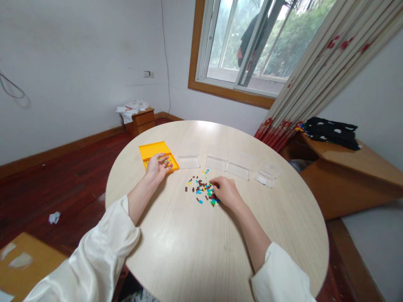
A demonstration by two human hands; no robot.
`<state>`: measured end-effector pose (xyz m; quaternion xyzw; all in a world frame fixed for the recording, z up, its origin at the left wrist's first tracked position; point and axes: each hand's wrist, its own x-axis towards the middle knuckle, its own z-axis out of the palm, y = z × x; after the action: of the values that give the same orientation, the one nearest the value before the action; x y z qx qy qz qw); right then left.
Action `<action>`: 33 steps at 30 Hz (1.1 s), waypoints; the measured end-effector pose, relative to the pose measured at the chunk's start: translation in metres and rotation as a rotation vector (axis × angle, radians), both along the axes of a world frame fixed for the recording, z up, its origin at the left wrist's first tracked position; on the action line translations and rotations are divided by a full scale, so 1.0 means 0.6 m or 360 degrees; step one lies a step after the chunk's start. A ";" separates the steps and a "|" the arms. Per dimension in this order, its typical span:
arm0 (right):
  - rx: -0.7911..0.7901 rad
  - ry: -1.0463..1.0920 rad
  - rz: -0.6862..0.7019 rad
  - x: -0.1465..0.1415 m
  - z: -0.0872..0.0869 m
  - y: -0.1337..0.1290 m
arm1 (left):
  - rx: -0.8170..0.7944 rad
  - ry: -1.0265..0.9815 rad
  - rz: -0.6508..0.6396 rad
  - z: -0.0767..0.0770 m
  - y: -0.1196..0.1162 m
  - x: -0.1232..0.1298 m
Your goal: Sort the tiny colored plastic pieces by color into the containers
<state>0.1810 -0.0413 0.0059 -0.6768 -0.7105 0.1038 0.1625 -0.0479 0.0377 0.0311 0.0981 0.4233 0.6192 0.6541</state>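
My left hand [157, 166] is over the front part of an open yellow box [155, 149], its fingers loosely spread. Small green pieces show around those fingers; whether any rest on the hand I cannot tell. A loose pile of tiny building bricks [200, 184], brown, blue, yellow and green, lies near the middle of the table. At the pile's right side is my right hand [226, 191], fingers curled down and drawn together among the bricks. What its fingertips hold, if anything, is hidden.
Behind the bricks stand several clear plastic boxes, among them a left one [189, 162] and a far-right one [264, 178]. Everything sits on a round wooden table [182, 243]. A curtain [302, 79] and a wooden cabinet [343, 176] with dark cloth are at the right.
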 end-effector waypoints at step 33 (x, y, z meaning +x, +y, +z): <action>0.0157 0.0106 -0.0022 -0.006 0.004 -0.004 | 0.0006 0.0003 -0.0037 0.008 -0.005 0.002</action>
<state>0.1775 -0.0436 0.0084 -0.6689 -0.7044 0.0899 0.2199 -0.0467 0.0350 0.0359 0.1047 0.4215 0.6122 0.6608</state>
